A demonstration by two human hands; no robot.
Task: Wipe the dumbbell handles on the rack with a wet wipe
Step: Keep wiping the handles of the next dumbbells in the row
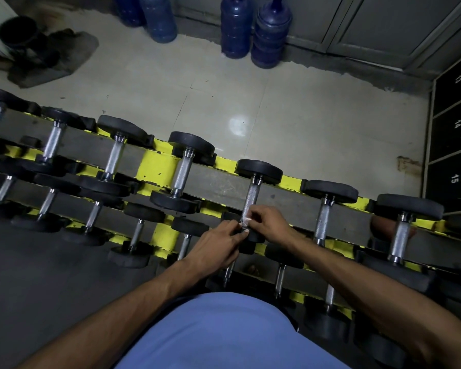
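A yellow and grey rack (157, 166) runs across the view with several black dumbbells on its tiers. One dumbbell (258, 170) on the top tier has a knurled steel handle (251, 198) directly in front of me. My left hand (218, 243) and my right hand (270, 225) meet at the near end of that handle. Between their fingertips they pinch a small white wet wipe (245, 221), held against the handle. The dumbbell's near head is mostly hidden under my hands.
Neighbouring dumbbells (183, 171) (324, 211) sit close on either side. Pale tiled floor (304, 123) lies beyond the rack. Blue water jugs (270, 35) stand by the far wall, numbered black lockers (454, 123) at right, and a dark mat with a bucket (19, 33) at far left.
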